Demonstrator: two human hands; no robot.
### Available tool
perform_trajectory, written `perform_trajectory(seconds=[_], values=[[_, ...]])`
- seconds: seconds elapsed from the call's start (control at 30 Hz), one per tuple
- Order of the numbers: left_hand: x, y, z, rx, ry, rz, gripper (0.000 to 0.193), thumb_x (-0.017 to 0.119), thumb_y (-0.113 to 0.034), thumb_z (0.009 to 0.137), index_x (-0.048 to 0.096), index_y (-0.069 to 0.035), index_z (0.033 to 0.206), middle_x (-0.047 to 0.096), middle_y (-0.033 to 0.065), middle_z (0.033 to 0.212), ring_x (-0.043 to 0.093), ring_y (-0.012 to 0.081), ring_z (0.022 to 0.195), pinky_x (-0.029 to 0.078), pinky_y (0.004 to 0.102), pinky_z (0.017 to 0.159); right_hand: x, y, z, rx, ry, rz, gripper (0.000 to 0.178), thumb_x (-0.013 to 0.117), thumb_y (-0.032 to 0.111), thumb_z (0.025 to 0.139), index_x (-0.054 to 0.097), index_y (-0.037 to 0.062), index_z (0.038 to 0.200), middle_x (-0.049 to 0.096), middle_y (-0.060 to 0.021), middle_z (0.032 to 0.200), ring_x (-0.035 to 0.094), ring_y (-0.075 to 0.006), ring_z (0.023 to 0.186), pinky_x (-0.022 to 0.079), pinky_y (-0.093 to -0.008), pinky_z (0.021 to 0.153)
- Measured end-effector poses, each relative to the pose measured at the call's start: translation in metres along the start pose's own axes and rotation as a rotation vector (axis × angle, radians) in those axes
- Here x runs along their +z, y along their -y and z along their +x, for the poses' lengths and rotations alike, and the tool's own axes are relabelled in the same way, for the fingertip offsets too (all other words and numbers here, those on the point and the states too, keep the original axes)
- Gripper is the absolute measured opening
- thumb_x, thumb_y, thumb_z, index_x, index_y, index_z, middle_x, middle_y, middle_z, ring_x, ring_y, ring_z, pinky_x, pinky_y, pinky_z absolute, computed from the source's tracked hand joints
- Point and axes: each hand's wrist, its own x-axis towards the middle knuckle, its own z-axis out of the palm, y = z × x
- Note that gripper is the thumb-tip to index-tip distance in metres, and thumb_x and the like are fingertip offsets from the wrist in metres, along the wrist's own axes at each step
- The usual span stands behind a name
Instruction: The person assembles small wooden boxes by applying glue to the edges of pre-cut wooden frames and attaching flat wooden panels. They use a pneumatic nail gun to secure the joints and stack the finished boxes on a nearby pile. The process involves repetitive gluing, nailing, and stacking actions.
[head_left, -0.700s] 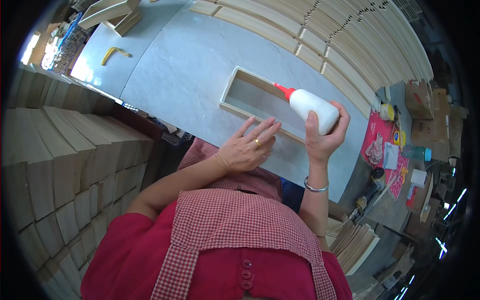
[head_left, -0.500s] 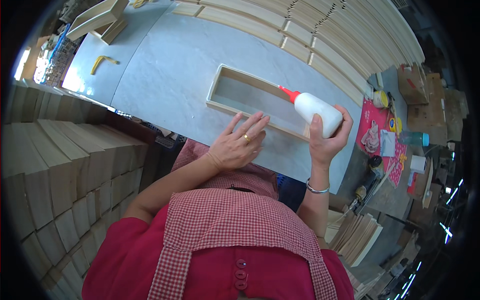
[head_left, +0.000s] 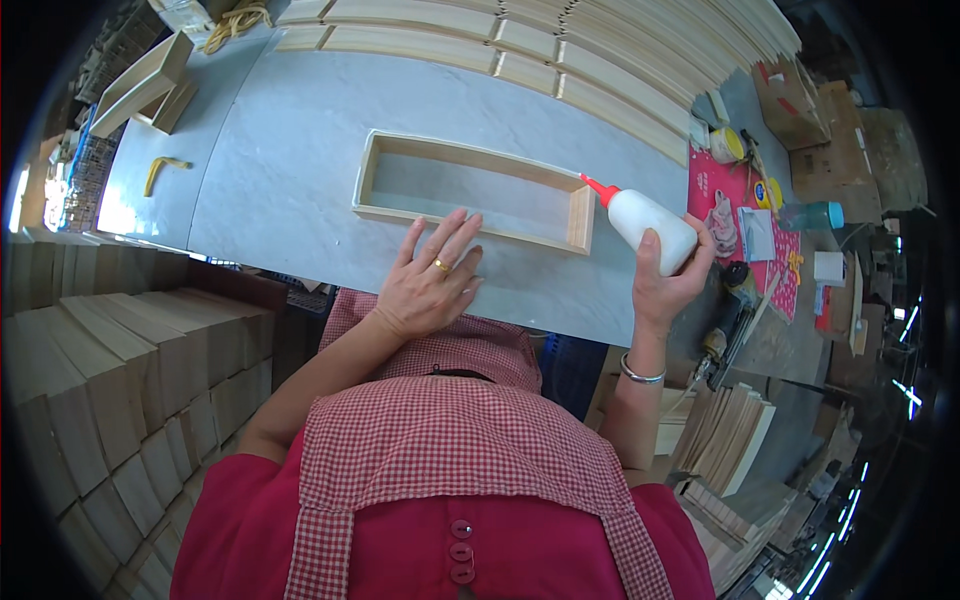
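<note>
A long rectangular wooden frame (head_left: 470, 155) lies flat on the grey marble-like table (head_left: 290, 150). My left hand (head_left: 430, 275) rests flat on the table, fingers spread, its fingertips touching the frame's near rail. My right hand (head_left: 665, 280) grips a white glue bottle (head_left: 650, 228) with a red nozzle. The nozzle tip points at the frame's right end piece, very close to it.
Rows of wooden slats (head_left: 560, 50) line the table's far side. Stacked wood blocks (head_left: 110, 380) stand at my left. A yellow object (head_left: 160, 172) and another wooden frame (head_left: 135, 85) lie far left. Red mat with small items (head_left: 745, 215) and a power tool (head_left: 725, 320) sit right.
The view has shifted, so the frame now sits more central. The glue bottle's nozzle stays at the frame's right end. My left hand stays flat by the near rail.
</note>
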Motion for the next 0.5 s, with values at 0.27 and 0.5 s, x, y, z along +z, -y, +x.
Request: perform_trajectory(seconds=[0.27, 0.5], values=[[0.001, -0.001, 0.000, -0.005, 0.007, 0.006, 0.035, 0.074, -0.028, 0.084, 0.070, -0.013, 0.116, 0.039, 0.0080, 0.160, 0.034, 0.0258, 0.150, 0.021, 0.0540, 0.122, -0.016, 0.000, -0.003, -0.002, -0.017, -0.032, 0.057, 0.081, 0.024, 0.078, 0.056, -0.0028, 0.122, 0.062, -0.0146, 0.111, 0.062, -0.0239, 0.099, 0.051, -0.0376, 0.087], [0.001, -0.001, 0.000, -0.014, 0.015, 0.008, 0.036, 0.073, -0.028, 0.085, 0.070, -0.013, 0.117, 0.039, 0.0071, 0.160, 0.033, 0.0259, 0.151, 0.022, 0.0545, 0.122, -0.039, 0.010, -0.023, 0.025, 0.013, -0.050, 0.057, 0.081, 0.023, 0.078, 0.056, -0.0021, 0.123, 0.062, -0.0146, 0.112, 0.063, -0.0243, 0.100, 0.052, -0.0378, 0.088]])
